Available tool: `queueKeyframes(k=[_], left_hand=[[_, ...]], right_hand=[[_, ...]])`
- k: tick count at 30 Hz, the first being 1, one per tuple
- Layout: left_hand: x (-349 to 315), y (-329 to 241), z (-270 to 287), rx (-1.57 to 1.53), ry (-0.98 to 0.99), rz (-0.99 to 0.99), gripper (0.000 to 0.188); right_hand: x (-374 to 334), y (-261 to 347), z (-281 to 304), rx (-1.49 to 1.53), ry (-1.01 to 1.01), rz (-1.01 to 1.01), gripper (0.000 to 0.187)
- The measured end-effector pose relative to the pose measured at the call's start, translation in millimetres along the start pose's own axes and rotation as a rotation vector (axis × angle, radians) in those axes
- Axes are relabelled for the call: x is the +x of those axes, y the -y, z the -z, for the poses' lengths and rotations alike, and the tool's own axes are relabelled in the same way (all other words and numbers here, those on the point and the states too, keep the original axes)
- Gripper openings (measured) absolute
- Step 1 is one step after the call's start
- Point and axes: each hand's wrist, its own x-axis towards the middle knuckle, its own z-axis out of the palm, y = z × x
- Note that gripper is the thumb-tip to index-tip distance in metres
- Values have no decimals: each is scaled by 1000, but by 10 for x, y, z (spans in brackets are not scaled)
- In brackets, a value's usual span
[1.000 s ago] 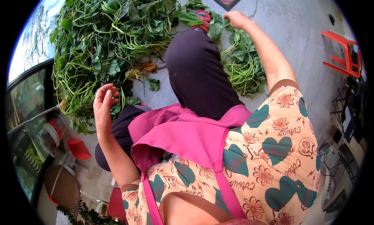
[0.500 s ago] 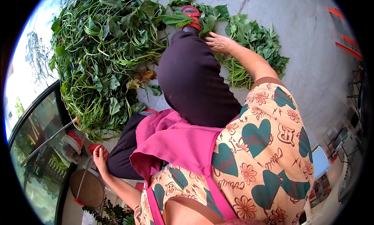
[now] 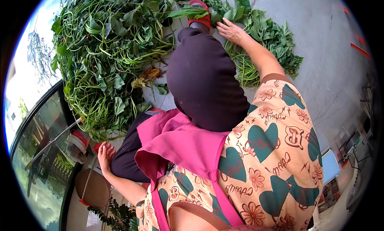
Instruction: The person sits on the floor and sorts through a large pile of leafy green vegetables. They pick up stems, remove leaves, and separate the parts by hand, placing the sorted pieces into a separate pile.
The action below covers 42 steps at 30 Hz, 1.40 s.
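My right hand (image 3: 233, 32) reaches out past my right knee, its fingers stretched and a little apart. Its fingertips touch or hover at the edge of loose green leaves (image 3: 240, 11) beside my red sandal (image 3: 201, 15). Nothing shows in that hand. A neat bunch of leafy green stems (image 3: 266, 43) lies just right of it. My left hand (image 3: 106, 155) rests low by my bent left leg, next to a small red thing (image 3: 97, 147). Its fingers are loosely bent and apart, with nothing seen in them.
A large tangled heap of leafy green vines (image 3: 108, 59) fills the floor at left. Yellow-brown withered leaves (image 3: 150, 74) lie at its right edge. Beyond my left hand are a red-and-white bucket (image 3: 78, 143), a round brown container (image 3: 92, 187) and a dark-framed glass panel (image 3: 40, 159).
My right hand has moved slightly up and right along the leaves, and its fingers show more fully now. My left hand stays by my leg, its fingers a bit looser.
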Motion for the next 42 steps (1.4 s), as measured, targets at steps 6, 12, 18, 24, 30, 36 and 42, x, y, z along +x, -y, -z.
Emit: queueKeyframes(k=[6,12,18,24,30,36,42], left_hand=[[40,30,52,17,-1,10,31],[41,96,47,33,31,7,32],[56,97,91,99,22,3,32],[50,99,65,129,23,-36,30],[10,127,35,130,3,-20,31],[-9,27,-65,191,-4,-54,32],[106,137,80,199,25,-27,32]], right_hand=[[-417,-60,-185,254,161,-140,16],[-1144,-177,-25,385,62,-348,9],[-1897,224,167,494,43,-522,31],[-2000,1097,-143,798,179,-813,44],[-1861,639,159,717,-88,-726,41],[-1859,952,66,723,83,-732,50],[-1641,1004,654,600,-240,-601,40]])
